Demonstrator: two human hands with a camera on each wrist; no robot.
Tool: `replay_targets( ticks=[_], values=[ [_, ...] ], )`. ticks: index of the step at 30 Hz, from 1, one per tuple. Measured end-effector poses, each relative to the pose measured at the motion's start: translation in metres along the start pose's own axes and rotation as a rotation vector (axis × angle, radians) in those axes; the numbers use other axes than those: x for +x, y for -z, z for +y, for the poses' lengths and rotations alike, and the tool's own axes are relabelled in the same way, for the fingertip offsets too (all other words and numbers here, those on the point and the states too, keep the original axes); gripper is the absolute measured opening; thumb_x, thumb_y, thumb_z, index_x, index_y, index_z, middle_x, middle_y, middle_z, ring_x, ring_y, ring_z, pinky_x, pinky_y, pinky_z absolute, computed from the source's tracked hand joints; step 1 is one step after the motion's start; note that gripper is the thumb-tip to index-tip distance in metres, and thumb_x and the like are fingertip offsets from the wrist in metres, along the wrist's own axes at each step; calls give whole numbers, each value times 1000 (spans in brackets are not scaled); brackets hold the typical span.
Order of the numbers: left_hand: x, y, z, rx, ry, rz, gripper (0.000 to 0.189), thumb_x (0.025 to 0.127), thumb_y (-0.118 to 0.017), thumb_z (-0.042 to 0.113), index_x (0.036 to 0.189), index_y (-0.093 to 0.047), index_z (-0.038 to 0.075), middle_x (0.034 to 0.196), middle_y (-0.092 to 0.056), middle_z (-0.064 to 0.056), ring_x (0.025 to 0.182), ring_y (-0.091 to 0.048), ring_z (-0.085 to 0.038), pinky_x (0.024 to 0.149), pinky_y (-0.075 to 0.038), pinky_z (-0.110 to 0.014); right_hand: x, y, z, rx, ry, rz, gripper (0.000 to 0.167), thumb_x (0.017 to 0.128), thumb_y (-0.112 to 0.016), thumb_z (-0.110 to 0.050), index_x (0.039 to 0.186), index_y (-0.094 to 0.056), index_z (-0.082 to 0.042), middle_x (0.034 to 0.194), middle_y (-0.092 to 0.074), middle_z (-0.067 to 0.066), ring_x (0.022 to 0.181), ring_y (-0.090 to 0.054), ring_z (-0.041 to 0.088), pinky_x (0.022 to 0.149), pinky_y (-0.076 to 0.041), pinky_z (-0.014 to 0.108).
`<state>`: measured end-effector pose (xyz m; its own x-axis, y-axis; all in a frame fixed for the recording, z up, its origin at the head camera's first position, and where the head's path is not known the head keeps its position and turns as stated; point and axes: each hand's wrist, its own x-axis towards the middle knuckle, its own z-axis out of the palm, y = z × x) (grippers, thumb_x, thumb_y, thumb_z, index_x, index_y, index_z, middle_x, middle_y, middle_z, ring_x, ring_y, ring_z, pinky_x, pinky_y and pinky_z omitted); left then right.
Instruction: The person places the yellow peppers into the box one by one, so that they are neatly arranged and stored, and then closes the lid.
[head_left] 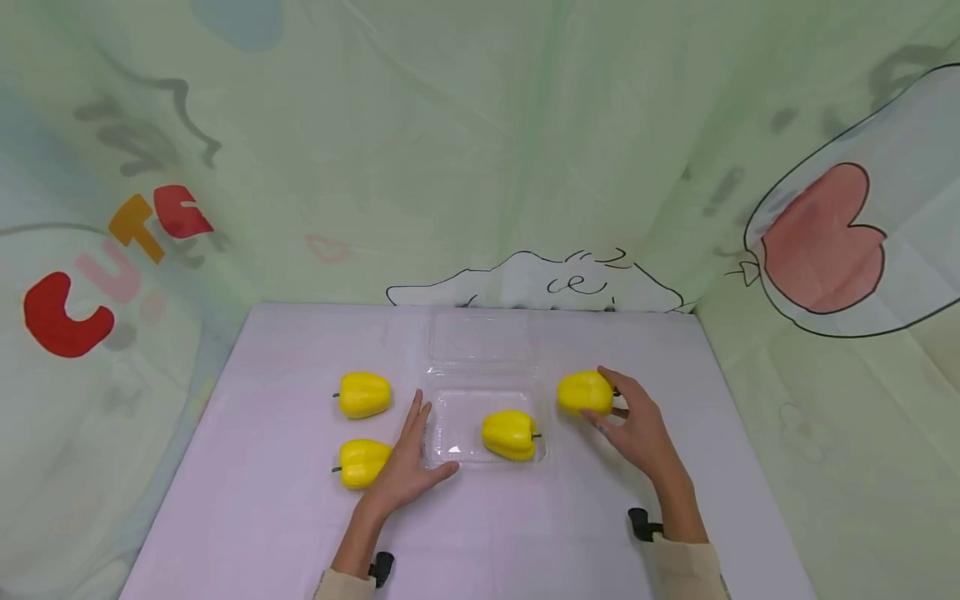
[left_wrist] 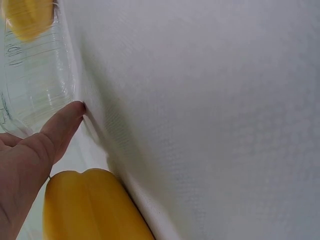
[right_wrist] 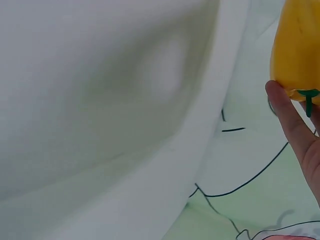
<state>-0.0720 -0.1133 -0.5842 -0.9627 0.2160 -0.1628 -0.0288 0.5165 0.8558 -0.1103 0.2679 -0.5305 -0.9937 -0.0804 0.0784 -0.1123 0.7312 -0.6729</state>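
My right hand (head_left: 636, 425) grips a yellow bell pepper (head_left: 584, 393) by its stem end, to the right of a clear plastic clamshell box (head_left: 453, 450). In the right wrist view a fingertip presses the pepper (right_wrist: 299, 47) beside its green stem. The box lies with its lid (head_left: 480, 337) folded back, and another yellow pepper (head_left: 510, 435) sits in the right part of its base. At the left side of the box my left hand (head_left: 405, 471) has its fingers stretched out, the fingertips right at the box's edge. The left wrist view shows a fingertip by the box wall (left_wrist: 65, 60).
Two more yellow peppers stand left of the box, one farther back (head_left: 364, 395) and one nearer (head_left: 360, 463), partly behind my left hand. A pale cloth covers the table (head_left: 270, 533). Printed fabric (head_left: 480, 150) hangs behind the table and along both sides.
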Motion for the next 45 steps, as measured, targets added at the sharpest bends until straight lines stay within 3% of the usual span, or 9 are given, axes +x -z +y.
replay_targets(
  ticks=[7, 20, 45],
  values=[
    [-1, -1, 1, -1, -2, 1, 110, 87, -84, 35, 171, -17, 13, 181, 8, 7, 168, -14, -32, 126, -39, -58, 0, -2, -17, 26, 66, 8, 77, 92, -83, -15, 158, -45, -6, 156, -52, 20, 130, -57, 37, 98, -62, 58],
    [-3, 1, 0, -5, 5, 2, 110, 87, -85, 33, 171, -18, 15, 181, 8, 10, 168, -13, -30, 127, -38, -58, 4, -21, -39, 48, 93, -52, 76, 93, -83, -18, 158, -45, -8, 159, -51, 16, 140, -55, 38, 101, -63, 53],
    [-1, 0, 1, -15, 16, -8, 110, 87, -85, 35, 171, -17, 16, 180, 10, 16, 168, -14, -29, 126, -40, -57, 13, -48, -48, 98, 130, 14, 77, 91, -85, -19, 157, -47, -8, 155, -54, 17, 133, -59, 37, 101, -62, 53]
  ],
)
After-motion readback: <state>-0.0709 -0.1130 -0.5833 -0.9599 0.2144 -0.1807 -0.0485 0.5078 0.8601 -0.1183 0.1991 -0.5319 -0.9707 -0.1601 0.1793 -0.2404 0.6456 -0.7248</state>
